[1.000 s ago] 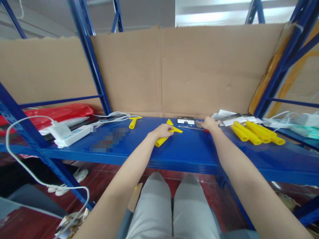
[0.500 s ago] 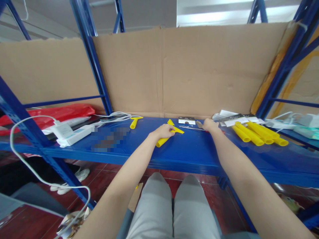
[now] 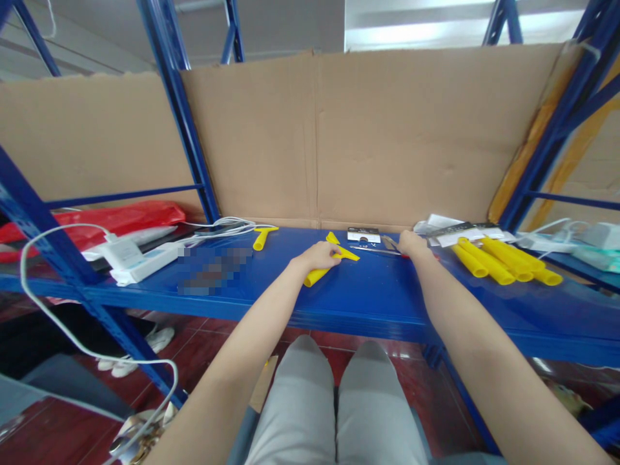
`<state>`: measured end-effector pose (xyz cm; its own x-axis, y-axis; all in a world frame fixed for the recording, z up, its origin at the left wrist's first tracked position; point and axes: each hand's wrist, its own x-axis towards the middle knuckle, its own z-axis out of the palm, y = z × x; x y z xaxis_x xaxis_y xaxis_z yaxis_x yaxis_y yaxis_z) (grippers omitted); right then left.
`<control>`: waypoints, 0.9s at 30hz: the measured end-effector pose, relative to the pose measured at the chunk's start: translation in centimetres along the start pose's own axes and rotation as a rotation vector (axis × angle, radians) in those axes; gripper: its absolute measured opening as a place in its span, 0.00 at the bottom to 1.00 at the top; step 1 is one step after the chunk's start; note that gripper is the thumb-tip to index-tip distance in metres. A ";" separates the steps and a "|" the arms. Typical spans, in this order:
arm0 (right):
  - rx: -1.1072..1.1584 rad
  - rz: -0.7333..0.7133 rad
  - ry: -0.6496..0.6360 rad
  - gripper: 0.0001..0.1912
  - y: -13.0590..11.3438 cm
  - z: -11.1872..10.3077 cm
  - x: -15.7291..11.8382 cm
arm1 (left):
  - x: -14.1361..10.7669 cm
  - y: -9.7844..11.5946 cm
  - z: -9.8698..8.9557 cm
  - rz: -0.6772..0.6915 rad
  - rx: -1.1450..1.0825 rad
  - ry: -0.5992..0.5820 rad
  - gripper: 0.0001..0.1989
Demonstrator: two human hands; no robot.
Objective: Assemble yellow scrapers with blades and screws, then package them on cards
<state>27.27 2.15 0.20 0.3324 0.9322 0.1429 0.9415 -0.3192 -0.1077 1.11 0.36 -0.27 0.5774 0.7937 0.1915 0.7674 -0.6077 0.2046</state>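
My left hand [image 3: 321, 255] is closed around the middle of a yellow T-shaped piece [image 3: 316, 278], whose tube end points toward me and whose crossbar shows beyond the fingers. To the right, my right hand [image 3: 411, 244] is at the handle end of a thin metal tool [image 3: 380, 250] with some red on it; the fingers are partly hidden, so their grip is unclear. A small black and white card [image 3: 364, 236] lies between the hands, farther back. At the left, another yellow T-shaped piece [image 3: 260, 239] rests on the blue shelf [image 3: 378, 290].
Several yellow tubes [image 3: 508, 261] lie at the right beside flat packets [image 3: 455, 234]. A white power strip [image 3: 150, 265] with cables and a red bag [image 3: 140, 219] occupy the left. Cardboard [image 3: 387, 142] stands along the back. Blue posts [image 3: 179, 116] frame the shelf.
My right hand has shifted slightly to the right. My left hand stays on the yellow piece.
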 end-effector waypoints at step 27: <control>0.341 -0.028 0.141 0.13 0.5 -1.8 -0.1 | 0.3 -0.8 0.5 0.037 -0.004 0.022 0.17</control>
<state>27.81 1.55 1.86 0.3333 0.8998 0.2817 0.8860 -0.1967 -0.4199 0.79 1.13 -0.89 0.5992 0.7697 0.2201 0.7445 -0.6369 0.2003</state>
